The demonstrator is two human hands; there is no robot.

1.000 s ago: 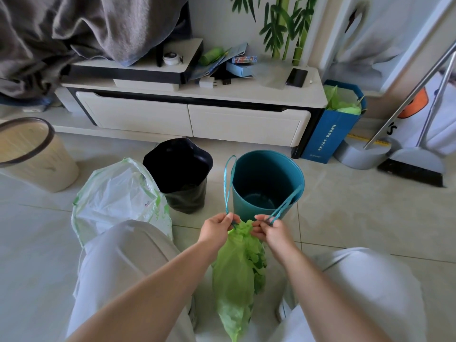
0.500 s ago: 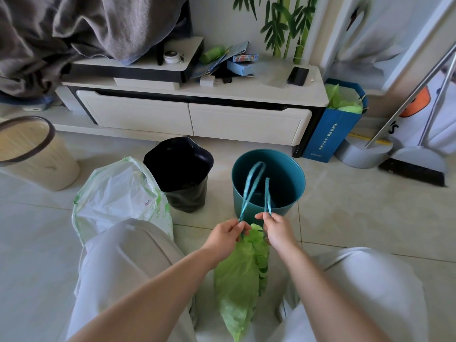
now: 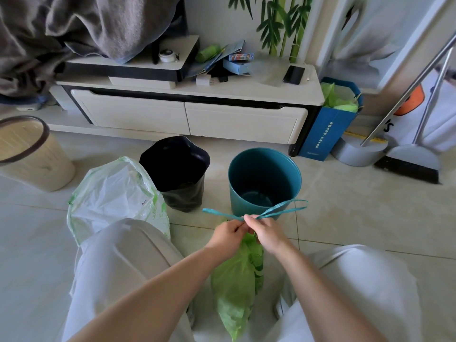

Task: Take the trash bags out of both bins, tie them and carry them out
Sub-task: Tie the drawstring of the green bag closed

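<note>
- Between my knees, my left hand (image 3: 228,234) and right hand (image 3: 265,232) pinch shut on the green trash bag's (image 3: 237,280) teal drawstrings (image 3: 276,210).
- Just beyond my hands stands the teal bin (image 3: 264,178).

Both bare forearms are reaching forward from between the knees and converging toward 12 o'clock. The left hand (image 3: 225,234) and right hand (image 3: 266,232) are meeting, fingers touching, each pinching closed with the knuckles facing up and the wrists slightly bent.
</note>
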